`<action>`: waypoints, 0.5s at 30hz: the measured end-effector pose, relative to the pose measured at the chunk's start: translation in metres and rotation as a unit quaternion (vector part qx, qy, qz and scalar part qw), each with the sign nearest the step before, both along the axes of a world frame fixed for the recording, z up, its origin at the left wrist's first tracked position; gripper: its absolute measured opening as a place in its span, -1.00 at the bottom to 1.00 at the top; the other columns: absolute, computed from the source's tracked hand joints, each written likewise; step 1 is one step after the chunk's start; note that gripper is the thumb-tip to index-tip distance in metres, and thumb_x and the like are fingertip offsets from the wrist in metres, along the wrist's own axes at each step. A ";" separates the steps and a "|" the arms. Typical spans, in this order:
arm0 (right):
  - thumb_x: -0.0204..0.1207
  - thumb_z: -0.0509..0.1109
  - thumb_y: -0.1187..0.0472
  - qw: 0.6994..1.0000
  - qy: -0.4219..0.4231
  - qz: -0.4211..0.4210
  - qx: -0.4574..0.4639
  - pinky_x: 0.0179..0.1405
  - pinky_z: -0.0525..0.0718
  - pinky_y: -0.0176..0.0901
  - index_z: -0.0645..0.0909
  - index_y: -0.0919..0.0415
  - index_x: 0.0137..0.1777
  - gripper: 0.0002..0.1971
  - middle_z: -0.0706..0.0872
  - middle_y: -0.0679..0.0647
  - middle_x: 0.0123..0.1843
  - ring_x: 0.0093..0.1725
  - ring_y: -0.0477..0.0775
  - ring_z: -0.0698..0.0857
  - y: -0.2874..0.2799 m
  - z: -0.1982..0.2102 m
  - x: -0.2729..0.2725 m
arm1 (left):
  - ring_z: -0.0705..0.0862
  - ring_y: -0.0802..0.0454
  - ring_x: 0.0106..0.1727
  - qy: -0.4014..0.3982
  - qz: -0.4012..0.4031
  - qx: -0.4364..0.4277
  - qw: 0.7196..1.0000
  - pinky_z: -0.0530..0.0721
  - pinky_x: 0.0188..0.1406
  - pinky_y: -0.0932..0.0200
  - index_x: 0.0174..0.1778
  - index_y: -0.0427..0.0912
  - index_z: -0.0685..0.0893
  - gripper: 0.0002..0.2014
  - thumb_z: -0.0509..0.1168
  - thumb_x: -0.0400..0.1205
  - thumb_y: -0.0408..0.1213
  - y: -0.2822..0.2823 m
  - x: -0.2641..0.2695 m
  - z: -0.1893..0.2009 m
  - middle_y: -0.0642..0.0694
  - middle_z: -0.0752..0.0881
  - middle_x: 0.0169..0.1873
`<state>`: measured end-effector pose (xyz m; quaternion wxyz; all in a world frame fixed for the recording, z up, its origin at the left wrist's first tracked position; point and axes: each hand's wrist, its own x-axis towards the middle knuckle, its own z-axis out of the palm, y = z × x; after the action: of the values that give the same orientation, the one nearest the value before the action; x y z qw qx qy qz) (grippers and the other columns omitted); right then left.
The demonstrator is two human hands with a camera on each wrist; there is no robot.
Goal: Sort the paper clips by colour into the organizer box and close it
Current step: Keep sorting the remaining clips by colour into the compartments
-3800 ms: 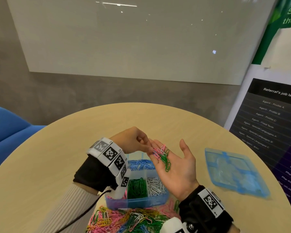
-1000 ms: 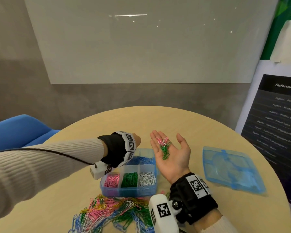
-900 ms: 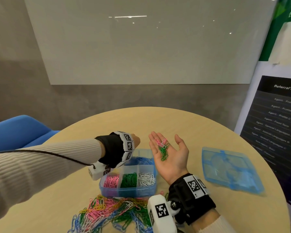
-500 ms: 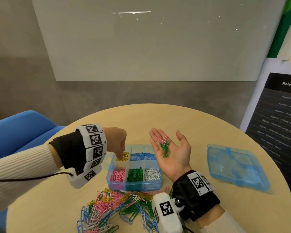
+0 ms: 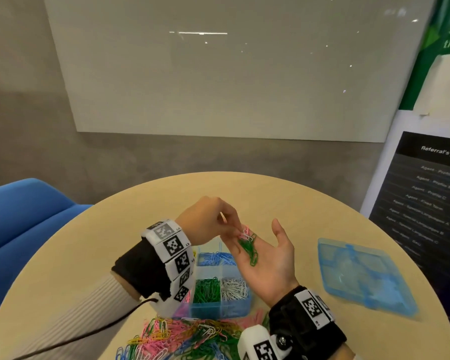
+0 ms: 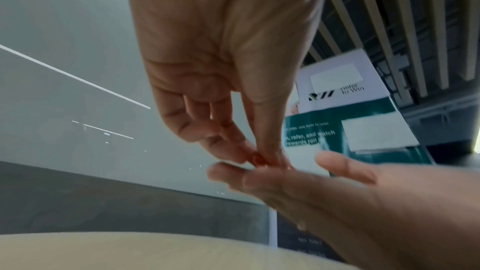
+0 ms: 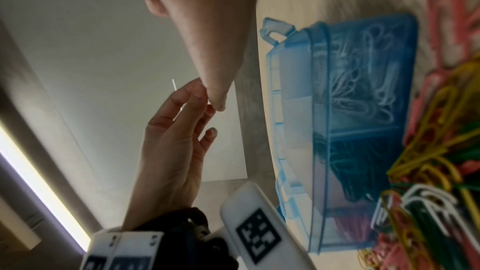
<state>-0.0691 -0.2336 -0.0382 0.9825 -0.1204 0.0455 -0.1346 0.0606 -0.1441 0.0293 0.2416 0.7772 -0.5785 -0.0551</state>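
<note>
My right hand [image 5: 260, 239] lies palm up over the blue organizer box [image 5: 220, 309], carrying a small bunch of green clips [image 5: 250, 252] and pink clips [image 5: 245, 233]. My left hand [image 5: 235, 229] reaches across, and its thumb and forefinger pinch a pink clip [image 6: 257, 160] at the right hand's fingers. The box holds blue clips [image 5: 216, 257], green clips [image 5: 205, 289] and white clips [image 5: 235, 288]; my left wrist hides its left compartments. In the right wrist view the box [image 7: 337, 120] stands beside the mixed pile [image 7: 441, 171].
A loose pile of mixed coloured clips [image 5: 187, 336] lies at the round table's near edge, in front of the box. The box's blue lid [image 5: 361, 276] rests flat on the table to the right. A blue chair [image 5: 24, 216] stands at the left, a poster stand [image 5: 426, 190] at the right.
My left hand has left the box's far-left compartment and come back to the right palm, where it now pinches a pink clip. The right hand has stayed open with its clips.
</note>
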 end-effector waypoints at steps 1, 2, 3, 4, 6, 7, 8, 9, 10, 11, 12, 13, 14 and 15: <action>0.59 0.22 -0.20 1.000 -0.005 0.002 -0.007 0.69 0.15 -0.02 0.41 0.61 0.48 -0.19 0.56 0.35 0.41 0.39 0.15 0.41 -0.001 -0.002 0.001 | 0.69 0.26 -0.24 0.007 -0.001 -0.003 1.000 0.61 -0.19 0.36 -0.21 0.12 0.79 -0.93 0.49 0.54 -0.18 0.000 0.002 0.001 0.14 0.78 -0.19; 0.53 0.36 -0.16 1.000 -0.010 0.002 -0.016 0.68 0.17 0.01 0.39 0.60 0.49 -0.17 0.56 0.36 0.44 0.42 0.18 0.45 -0.001 -0.003 0.002 | 0.68 0.28 -0.25 0.010 0.002 -0.003 1.000 0.57 -0.22 0.42 -0.23 0.14 0.77 -0.90 0.49 0.54 -0.19 0.001 0.005 0.003 0.17 0.78 -0.22; 0.39 0.54 -0.09 0.999 -0.015 -0.002 -0.032 0.67 0.21 0.05 0.37 0.59 0.51 -0.10 0.55 0.39 0.46 0.46 0.23 0.50 -0.002 -0.003 0.002 | 0.68 0.28 -0.25 0.012 0.007 -0.005 1.000 0.55 -0.23 0.45 -0.24 0.15 0.76 -0.88 0.49 0.55 -0.20 0.002 0.008 0.004 0.18 0.77 -0.24; 0.20 0.70 0.00 0.999 -0.018 -0.006 -0.048 0.65 0.26 0.09 0.36 0.57 0.52 0.01 0.54 0.43 0.47 0.48 0.28 0.52 -0.002 -0.004 0.003 | 0.69 0.28 -0.25 0.013 0.010 -0.005 1.000 0.54 -0.23 0.47 -0.24 0.14 0.75 -0.88 0.48 0.56 -0.20 0.004 0.010 0.005 0.19 0.77 -0.25; -0.04 0.81 0.13 0.998 -0.018 -0.008 -0.062 0.61 0.32 0.14 0.34 0.53 0.54 0.15 0.52 0.49 0.46 0.48 0.37 0.54 -0.003 -0.006 0.004 | 0.68 0.28 -0.25 0.015 0.006 0.002 1.000 0.54 -0.24 0.47 -0.24 0.15 0.74 -0.87 0.47 0.56 -0.21 0.006 0.012 0.006 0.21 0.75 -0.28; -0.06 0.81 0.15 0.998 -0.020 -0.005 -0.065 0.61 0.32 0.15 0.32 0.52 0.55 0.17 0.51 0.50 0.47 0.48 0.39 0.54 -0.003 -0.007 0.004 | 0.68 0.27 -0.24 0.012 0.005 0.007 1.000 0.56 -0.22 0.42 -0.26 0.17 0.72 -0.85 0.48 0.56 -0.20 0.007 0.012 0.006 0.22 0.74 -0.29; -0.05 0.81 0.16 0.997 -0.023 0.000 -0.067 0.61 0.31 0.15 0.31 0.51 0.56 0.17 0.51 0.50 0.47 0.48 0.39 0.53 -0.003 -0.007 0.003 | 0.69 0.25 -0.22 0.008 0.006 0.011 1.000 0.60 -0.18 0.34 -0.27 0.18 0.71 -0.84 0.48 0.55 -0.20 0.007 0.012 0.006 0.22 0.74 -0.28; -0.02 0.80 0.16 0.997 -0.027 0.005 -0.066 0.62 0.30 0.15 0.30 0.51 0.56 0.16 0.50 0.50 0.48 0.49 0.39 0.52 -0.002 -0.006 0.003 | 0.69 0.23 -0.20 0.001 0.008 0.014 1.000 0.64 -0.14 0.25 -0.27 0.18 0.71 -0.85 0.48 0.55 -0.19 0.008 0.011 0.005 0.22 0.74 -0.26; 0.00 0.79 0.15 0.997 -0.029 0.009 -0.066 0.62 0.29 0.14 0.29 0.50 0.57 0.15 0.49 0.49 0.49 0.50 0.39 0.52 -0.001 -0.005 0.002 | 0.70 0.22 -0.19 -0.008 0.011 0.016 1.000 0.68 -0.10 0.17 -0.26 0.16 0.71 -0.86 0.49 0.54 -0.18 0.008 0.010 0.005 0.21 0.75 -0.25; 0.03 0.78 0.15 0.997 -0.031 0.012 -0.066 0.63 0.28 0.14 0.29 0.50 0.57 0.14 0.49 0.49 0.49 0.50 0.38 0.51 0.000 -0.004 0.001 | 0.71 0.22 -0.18 -0.019 0.013 0.017 1.000 0.70 -0.08 0.10 -0.25 0.15 0.72 -0.89 0.49 0.54 -0.17 0.008 0.009 0.004 0.19 0.76 -0.24; 0.04 0.78 0.15 0.997 -0.032 0.014 -0.068 0.64 0.27 0.13 0.28 0.50 0.57 0.13 0.49 0.49 0.50 0.51 0.38 0.50 0.001 -0.003 0.001 | 0.71 0.23 -0.18 -0.028 0.016 0.019 0.999 0.71 -0.07 0.07 -0.24 0.13 0.73 -0.91 0.49 0.53 -0.15 0.009 0.008 0.003 0.18 0.77 -0.23; 0.05 0.78 0.14 0.997 -0.032 0.014 -0.069 0.65 0.26 0.13 0.28 0.51 0.57 0.12 0.49 0.48 0.50 0.51 0.38 0.50 0.002 -0.002 0.000 | 0.70 0.23 -0.18 -0.035 0.020 0.020 0.999 0.72 -0.08 0.06 -0.23 0.12 0.74 -0.93 0.50 0.53 -0.14 0.009 0.008 0.003 0.17 0.77 -0.24; 0.06 0.77 0.14 0.997 -0.032 0.015 -0.067 0.65 0.25 0.12 0.28 0.51 0.57 0.11 0.49 0.48 0.50 0.52 0.38 0.49 0.002 -0.002 0.000 | 0.70 0.23 -0.18 -0.042 0.024 0.023 0.999 0.72 -0.10 0.06 -0.21 0.10 0.75 -0.95 0.50 0.53 -0.12 0.010 0.008 0.003 0.16 0.77 -0.24; 0.08 0.76 0.13 0.997 -0.033 0.018 -0.062 0.65 0.26 0.12 0.29 0.52 0.57 0.10 0.49 0.48 0.50 0.52 0.37 0.49 0.003 -0.002 0.000 | 0.69 0.23 -0.18 -0.052 0.026 0.026 0.998 0.71 -0.13 0.08 -0.20 0.08 0.76 -0.96 0.50 0.53 -0.11 0.011 0.007 0.003 0.16 0.76 -0.25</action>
<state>-0.0692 -0.2306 -0.0402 0.9764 -0.1773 0.0023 -0.1230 0.0676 -0.1331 0.0326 0.1924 0.7997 -0.5683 -0.0237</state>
